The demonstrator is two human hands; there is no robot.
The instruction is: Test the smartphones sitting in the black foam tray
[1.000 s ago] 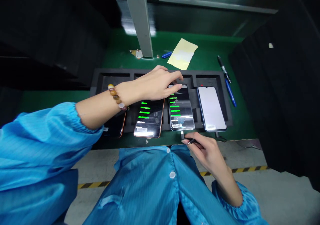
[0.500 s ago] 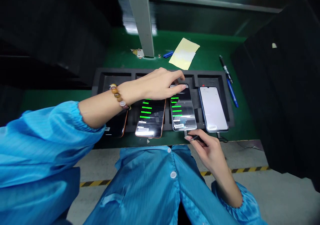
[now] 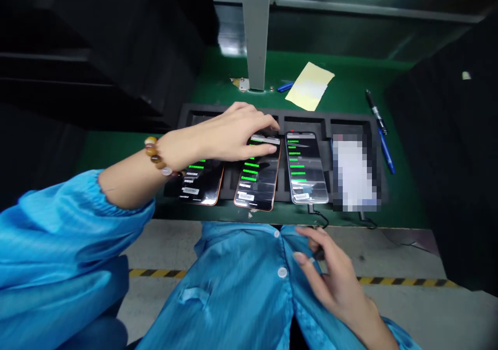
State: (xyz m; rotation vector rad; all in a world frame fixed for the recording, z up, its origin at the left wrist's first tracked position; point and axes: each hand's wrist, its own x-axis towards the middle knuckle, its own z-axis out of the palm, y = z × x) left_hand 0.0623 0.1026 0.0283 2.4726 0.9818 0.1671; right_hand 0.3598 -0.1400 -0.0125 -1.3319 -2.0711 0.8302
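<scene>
My left hand [image 3: 241, 135] is spread over the top of an orange-edged phone [image 3: 259, 184], thumb and forefinger apart near its upper edge. Green and white text lines show on that dark screen. My right hand [image 3: 340, 282] is below the table edge in front of my blue smock, with what looks like a dark cable plug [image 3: 319, 254] between its fingers, partly hidden. A third phone [image 3: 307, 166] with similar text has a black cable [image 3: 311, 209] in its lower end. Under my left wrist lies another orange-edged phone [image 3: 200, 192], partly covered.
The phones lie on a black compartment tray [image 3: 327, 115]. At the right, a blurred-out pale phone [image 3: 352, 171] has a cable below it. Behind are a yellow paper [image 3: 311, 85], a blue pen cap [image 3: 285, 87], a black pen [image 3: 376, 112], a blue pen [image 3: 386, 150] and a metal post [image 3: 256, 39].
My left hand has gone from the third phone to the orange-edged one on its left. My right hand has left the plug at the third phone and come down towards me. The view has shifted left.
</scene>
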